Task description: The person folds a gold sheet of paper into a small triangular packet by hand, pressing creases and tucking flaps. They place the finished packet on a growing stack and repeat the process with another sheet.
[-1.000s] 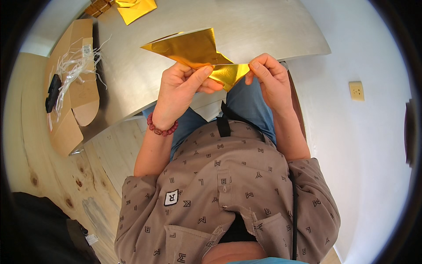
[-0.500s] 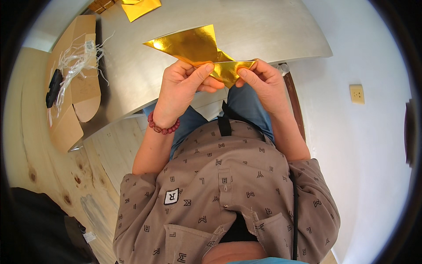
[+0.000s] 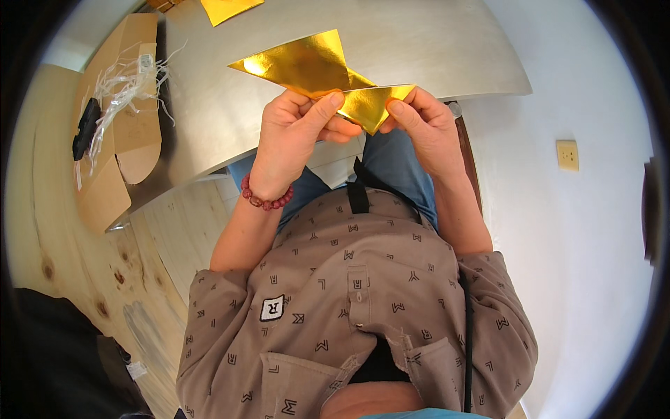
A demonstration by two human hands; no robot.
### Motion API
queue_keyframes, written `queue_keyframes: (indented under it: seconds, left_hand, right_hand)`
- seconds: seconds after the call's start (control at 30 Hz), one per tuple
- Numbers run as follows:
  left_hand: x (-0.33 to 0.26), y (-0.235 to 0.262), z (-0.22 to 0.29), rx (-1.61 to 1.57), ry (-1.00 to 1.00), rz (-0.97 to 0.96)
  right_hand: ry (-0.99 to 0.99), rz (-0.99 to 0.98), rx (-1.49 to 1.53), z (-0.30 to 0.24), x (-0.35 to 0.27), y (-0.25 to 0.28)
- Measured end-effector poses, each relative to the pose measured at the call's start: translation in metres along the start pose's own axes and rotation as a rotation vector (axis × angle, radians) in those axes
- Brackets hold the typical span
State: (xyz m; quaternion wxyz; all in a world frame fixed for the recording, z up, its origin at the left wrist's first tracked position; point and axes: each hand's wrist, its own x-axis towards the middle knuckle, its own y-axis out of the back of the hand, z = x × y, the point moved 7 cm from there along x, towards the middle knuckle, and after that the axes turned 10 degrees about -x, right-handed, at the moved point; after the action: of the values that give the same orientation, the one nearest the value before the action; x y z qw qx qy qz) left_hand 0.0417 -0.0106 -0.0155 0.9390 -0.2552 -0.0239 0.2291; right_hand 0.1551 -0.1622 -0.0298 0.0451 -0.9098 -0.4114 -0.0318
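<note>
A sheet of shiny gold foil paper (image 3: 307, 66), folded into slanting flaps, is held up in front of me near the table's front edge. My left hand (image 3: 300, 122) pinches its lower middle, thumb on top and fingers curled beneath. At the right end of the lower flap, my right hand (image 3: 422, 126) grips the paper between thumb and bent fingers. One large pointed flap stretches up and left beyond my left hand. The lower flap ends in a downward tip between both hands. My fingertips under the paper are partly hidden.
A grey metal table (image 3: 433, 49) spans the far side. Another gold paper piece (image 3: 229, 8) lies at its back. On the left, an open cardboard box (image 3: 136, 133) holds clear plastic strips (image 3: 125, 91) and a black object (image 3: 86, 129). A white wall (image 3: 579, 230) rises on the right.
Both hands have risen slightly with the gold paper. My right hand and the lower flap's right end have shifted a little to the right; both grips stay closed.
</note>
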Motion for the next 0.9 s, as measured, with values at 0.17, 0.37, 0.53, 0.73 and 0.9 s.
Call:
queue_keyframes:
  seconds: [0.17, 0.37, 0.53, 0.73, 0.9]
  left_hand:
    - [0.000, 0.003, 0.002, 0.064, 0.042, 0.018]
    - [0.000, 0.006, 0.002, 0.094, 0.042, 0.080]
    - [0.000, 0.007, 0.006, 0.153, 0.025, 0.068]
    - [0.001, 0.006, 0.007, 0.135, 0.023, 0.073]
    - [-0.001, 0.007, 0.008, 0.159, -0.016, 0.091]
  right_hand:
    - [-0.043, -0.061, -0.038, 0.002, 0.001, 0.000]
    - [-0.169, -0.104, 0.125, 0.007, 0.001, -0.003]
    - [-0.219, -0.131, 0.080, 0.014, -0.006, -0.011]
    - [-0.183, -0.156, 0.080, 0.013, -0.002, -0.010]
    - [-0.242, -0.149, 0.105, 0.018, -0.010, -0.015]
